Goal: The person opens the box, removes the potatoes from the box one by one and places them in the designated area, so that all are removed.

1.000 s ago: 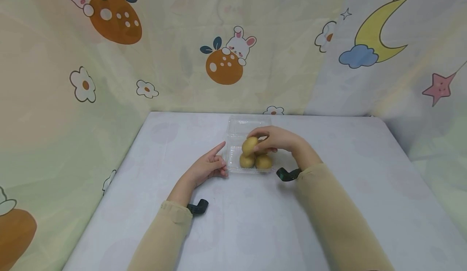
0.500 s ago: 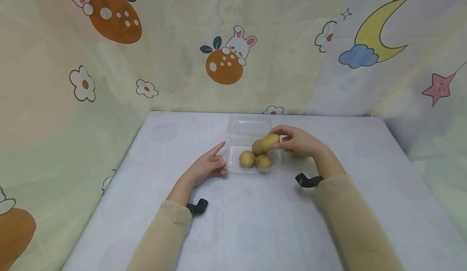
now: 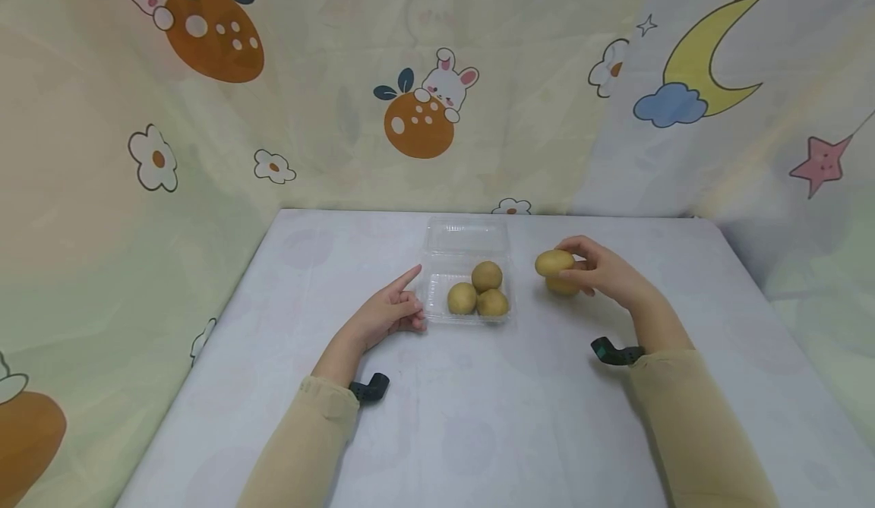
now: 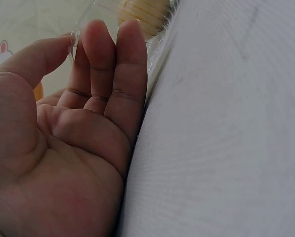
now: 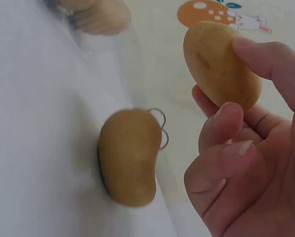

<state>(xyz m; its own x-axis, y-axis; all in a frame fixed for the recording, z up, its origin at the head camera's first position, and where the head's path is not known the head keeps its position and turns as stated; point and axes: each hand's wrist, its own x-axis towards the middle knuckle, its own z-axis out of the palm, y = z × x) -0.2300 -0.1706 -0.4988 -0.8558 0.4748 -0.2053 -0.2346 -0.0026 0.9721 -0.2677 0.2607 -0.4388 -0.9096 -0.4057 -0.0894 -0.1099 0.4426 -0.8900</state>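
My right hand (image 3: pixel 600 269) pinches a potato (image 3: pixel 554 263) between thumb and fingers, right of the clear plastic clamshell box (image 3: pixel 437 309). In the right wrist view, the held potato (image 5: pixel 221 64) is raised above a second potato (image 5: pixel 129 158) on the table, partly hidden behind it in the head view. Three more potatoes (image 3: pixel 487 276) sit inside the box, whose lid (image 3: pixel 468 235) lies folded back. At the box's left side is my left hand (image 3: pixel 387 314), fingertips against its edge and one finger stretched along it. In the left wrist view, its fingers (image 4: pixel 130 64) are loosely bent.
A white cloth (image 3: pixel 472 424) covers the table, which ends at the printed curtain (image 3: pixel 328 113) behind it. Each wrist carries a small black camera, one on the left (image 3: pixel 371 388) and one on the right (image 3: pixel 615 351).
My right hand has lifted a potato out of the box and carried it right, over the potato on the table. The left hand has stayed at the box's edge.
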